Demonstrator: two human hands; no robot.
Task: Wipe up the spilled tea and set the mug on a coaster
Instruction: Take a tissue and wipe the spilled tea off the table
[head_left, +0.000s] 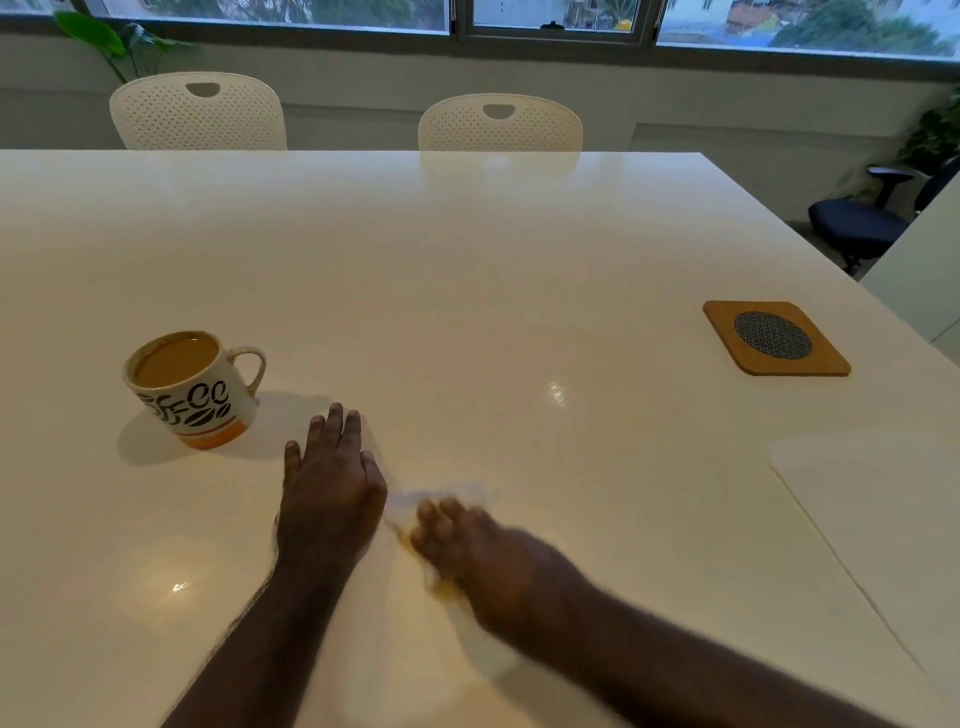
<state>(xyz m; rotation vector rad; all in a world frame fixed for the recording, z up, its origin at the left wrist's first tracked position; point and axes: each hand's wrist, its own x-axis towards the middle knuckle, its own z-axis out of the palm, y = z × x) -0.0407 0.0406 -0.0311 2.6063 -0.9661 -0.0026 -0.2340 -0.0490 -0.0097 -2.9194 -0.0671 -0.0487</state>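
The blurred right hand (483, 561) is pressing its grip onto a tea-stained white tissue (441, 501) on the glossy white desk (467, 291), while the left hand (330, 488) is lying flat, grip open.

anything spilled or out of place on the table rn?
Yes. There are amber tea stains under and beside the right hand, which presses a blurred white tissue onto the white table. The full mug stands on bare table at far left, with the coaster empty at far right. The left hand lies flat.
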